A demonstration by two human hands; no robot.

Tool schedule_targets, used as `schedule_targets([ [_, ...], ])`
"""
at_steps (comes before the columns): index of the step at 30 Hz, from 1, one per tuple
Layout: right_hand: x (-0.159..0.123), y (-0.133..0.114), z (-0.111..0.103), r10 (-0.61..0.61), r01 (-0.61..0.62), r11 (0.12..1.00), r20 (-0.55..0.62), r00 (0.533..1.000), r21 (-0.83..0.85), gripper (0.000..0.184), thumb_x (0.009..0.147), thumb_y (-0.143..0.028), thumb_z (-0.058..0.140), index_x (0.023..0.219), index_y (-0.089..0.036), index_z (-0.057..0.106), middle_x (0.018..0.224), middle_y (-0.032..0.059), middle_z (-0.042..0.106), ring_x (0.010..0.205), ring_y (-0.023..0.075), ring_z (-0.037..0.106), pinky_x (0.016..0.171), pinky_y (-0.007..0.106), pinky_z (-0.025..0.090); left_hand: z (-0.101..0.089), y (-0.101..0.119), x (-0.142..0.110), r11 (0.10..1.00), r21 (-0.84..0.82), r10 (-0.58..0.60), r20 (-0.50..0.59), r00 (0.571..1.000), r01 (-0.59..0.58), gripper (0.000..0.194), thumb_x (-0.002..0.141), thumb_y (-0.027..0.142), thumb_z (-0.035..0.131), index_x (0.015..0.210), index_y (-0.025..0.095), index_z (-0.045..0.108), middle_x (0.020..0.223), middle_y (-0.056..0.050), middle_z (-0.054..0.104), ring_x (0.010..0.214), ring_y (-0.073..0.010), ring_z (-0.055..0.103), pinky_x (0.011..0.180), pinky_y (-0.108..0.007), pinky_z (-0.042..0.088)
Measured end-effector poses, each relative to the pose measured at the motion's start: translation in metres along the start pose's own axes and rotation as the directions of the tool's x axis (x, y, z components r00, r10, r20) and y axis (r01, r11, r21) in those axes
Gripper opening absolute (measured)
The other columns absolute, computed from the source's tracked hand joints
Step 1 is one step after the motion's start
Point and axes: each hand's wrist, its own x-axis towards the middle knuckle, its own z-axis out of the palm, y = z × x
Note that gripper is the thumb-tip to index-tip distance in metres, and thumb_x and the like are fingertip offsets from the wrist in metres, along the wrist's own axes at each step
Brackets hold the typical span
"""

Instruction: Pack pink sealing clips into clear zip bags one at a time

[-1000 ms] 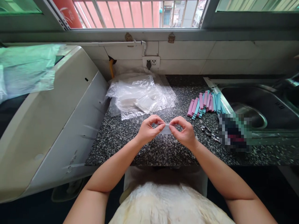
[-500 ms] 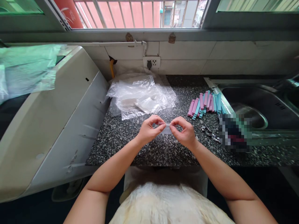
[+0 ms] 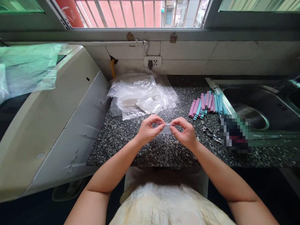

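Over the speckled granite counter (image 3: 131, 147), my left hand (image 3: 148, 129) and my right hand (image 3: 185, 132) pinch the two top corners of a small clear plastic bag (image 3: 166, 128). Both hands are closed, thumb against fingertips, with the bag stretched between them just above the counter. Whether the bag holds anything is hidden. A heap of clear plastic bags (image 3: 140, 95) lies behind my hands. To the right lies a row of pink and blue clips (image 3: 207, 104). A few small dark metal pieces (image 3: 209, 132) rest near my right hand.
A slanted white appliance (image 3: 51, 125) fills the left side, with plastic sheeting (image 3: 25, 68) on top. A steel sink (image 3: 260, 106) is set in at the right, a blurred-out object (image 3: 235, 132) by its rim. A wall socket (image 3: 152, 62) sits below the barred window.
Both hands and the small bag have risen very slightly; the grip is the same. Nothing else on the counter has moved.
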Motion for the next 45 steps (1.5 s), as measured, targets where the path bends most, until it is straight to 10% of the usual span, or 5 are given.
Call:
schedule_targets([
  [45, -0.0008, 0.0013, -0.0002, -0.012, 0.013, 1.0, -0.056, 0.998, 0.016, 0.009, 0.077, -0.016, 0.055, 0.069, -0.02, 0.055, 0.066, -0.0004, 0.056, 0.066, 0.0139, 0.052, 0.064, 0.03, 0.042, -0.0008, 0.0009, 0.0004, 0.998, -0.043, -0.04, 0.013, 0.999, 0.041, 0.009, 0.074, 0.023, 0.062, 0.067, 0.017, 0.062, 0.066, -0.001, 0.058, 0.065, -0.0111, 0.052, 0.062, -0.026, 0.042],
])
